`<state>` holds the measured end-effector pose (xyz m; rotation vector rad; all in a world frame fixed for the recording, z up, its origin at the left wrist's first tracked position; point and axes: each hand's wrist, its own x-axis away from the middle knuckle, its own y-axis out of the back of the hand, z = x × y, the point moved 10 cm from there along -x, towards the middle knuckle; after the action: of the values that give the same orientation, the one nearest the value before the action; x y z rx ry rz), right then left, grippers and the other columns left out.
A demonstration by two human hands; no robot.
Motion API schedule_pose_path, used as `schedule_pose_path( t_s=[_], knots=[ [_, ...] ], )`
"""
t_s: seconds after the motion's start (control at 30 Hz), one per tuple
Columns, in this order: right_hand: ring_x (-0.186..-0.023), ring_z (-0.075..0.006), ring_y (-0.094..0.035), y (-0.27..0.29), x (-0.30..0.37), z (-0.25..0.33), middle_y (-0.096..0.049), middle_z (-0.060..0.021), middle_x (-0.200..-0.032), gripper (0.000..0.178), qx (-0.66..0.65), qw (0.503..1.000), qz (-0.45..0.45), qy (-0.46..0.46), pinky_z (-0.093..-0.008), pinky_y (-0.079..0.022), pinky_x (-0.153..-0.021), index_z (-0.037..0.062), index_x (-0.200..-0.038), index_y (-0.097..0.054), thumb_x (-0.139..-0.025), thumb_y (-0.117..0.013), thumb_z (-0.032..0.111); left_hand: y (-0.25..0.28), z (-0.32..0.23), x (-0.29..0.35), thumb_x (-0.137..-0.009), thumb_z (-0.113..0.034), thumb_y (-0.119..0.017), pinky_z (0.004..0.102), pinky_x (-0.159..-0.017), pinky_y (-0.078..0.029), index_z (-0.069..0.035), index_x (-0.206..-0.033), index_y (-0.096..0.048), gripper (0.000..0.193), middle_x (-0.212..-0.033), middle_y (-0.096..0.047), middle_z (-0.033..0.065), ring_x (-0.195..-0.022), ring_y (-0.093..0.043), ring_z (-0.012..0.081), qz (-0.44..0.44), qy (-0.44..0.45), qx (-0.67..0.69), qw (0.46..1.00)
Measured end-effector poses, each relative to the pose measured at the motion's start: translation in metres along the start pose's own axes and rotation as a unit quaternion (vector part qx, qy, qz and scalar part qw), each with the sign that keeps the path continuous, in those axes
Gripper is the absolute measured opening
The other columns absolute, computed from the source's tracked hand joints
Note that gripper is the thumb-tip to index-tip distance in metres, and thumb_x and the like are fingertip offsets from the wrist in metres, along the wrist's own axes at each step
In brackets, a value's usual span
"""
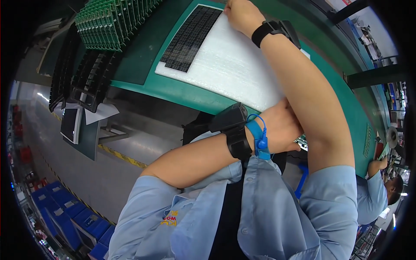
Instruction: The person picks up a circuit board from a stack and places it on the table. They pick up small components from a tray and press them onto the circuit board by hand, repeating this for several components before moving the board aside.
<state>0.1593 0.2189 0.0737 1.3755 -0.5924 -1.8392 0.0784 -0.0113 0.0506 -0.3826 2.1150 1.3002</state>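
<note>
From my end, reading left to right, I first see blue bins (58, 213) on the floor. Above them, a black rack (89, 73) stands beside the table (190, 94), and a long row of green circuit boards (99, 27) stands upright there, packed side by side. Next comes a dark sheet (190, 38) printed with rows of small squares; it lies flat along the left part of a white pad (236, 65) on the table.

The right hand (244, 18) reaches far across to the top corner of that sheet. Its fingers are drawn in close together, but the upper edge of my view cuts in there, so I can't tell whether they pinch anything.

The left hand (277, 128), wearing a blue wrist strap (261, 141), is crossed under the right forearm. A sliver of another circuit board (302, 141) shows by its thumb, just off the table's near edge; the forearm hides the other fingers, so I can't tell whether they close on it.

I judge the work to be midway: one board is out at the left hand, many stand in the row, and much of the sheet looks filled. Whether the standing boards are finished or waiting, I can't say. Farther right, a narrow green strip (367, 141) lies on the table.
</note>
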Motion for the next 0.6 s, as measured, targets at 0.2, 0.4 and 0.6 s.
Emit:
schedule_pose_path(
  t_s=[0.2,0.4,0.6],
  knots=[
    [-0.080,-0.0391,-0.063,0.023,-0.003,-0.017,-0.066,-0.0228,-0.084,0.015,0.054,0.994,0.074,-0.063,-0.0439,-0.051,-0.073,-0.0032,-0.087,-0.065,-0.088,-0.056,0.008,-0.019,0.003,-0.001,-0.076,-0.044,-0.072,0.0487,-0.111,-0.027,-0.009,-0.111,-0.064,0.050,-0.127,-0.058,0.0091,-0.130,-0.043,0.0291,0.118,0.025,0.034,0.992],
    [-0.071,-0.0180,-0.063,0.108,0.065,-0.023,-0.065,-0.0136,-0.081,0.017,-0.164,0.963,0.084,-0.198,-0.0325,-0.053,-0.067,-0.0031,-0.092,-0.061,-0.091,-0.060,0.013,-0.010,0.006,0.003,-0.075,-0.043,-0.074,0.0490,-0.110,-0.029,-0.010,-0.107,-0.064,0.048,-0.127,-0.058,0.0072,-0.131,-0.043,0.0286,0.056,0.012,0.030,0.998],
    [-0.078,-0.0080,-0.058,0.187,0.194,-0.070,-0.066,0.0000,-0.093,0.020,-0.136,0.944,0.089,-0.289,-0.0230,-0.048,-0.070,0.0001,-0.113,-0.065,-0.094,-0.060,0.007,-0.012,0.005,0.000,-0.074,-0.042,-0.075,0.0473,-0.110,-0.032,-0.012,-0.107,-0.064,0.046,-0.130,-0.058,0.0049,-0.131,-0.045,0.0262,0.070,0.023,0.020,0.997]
  ],
)
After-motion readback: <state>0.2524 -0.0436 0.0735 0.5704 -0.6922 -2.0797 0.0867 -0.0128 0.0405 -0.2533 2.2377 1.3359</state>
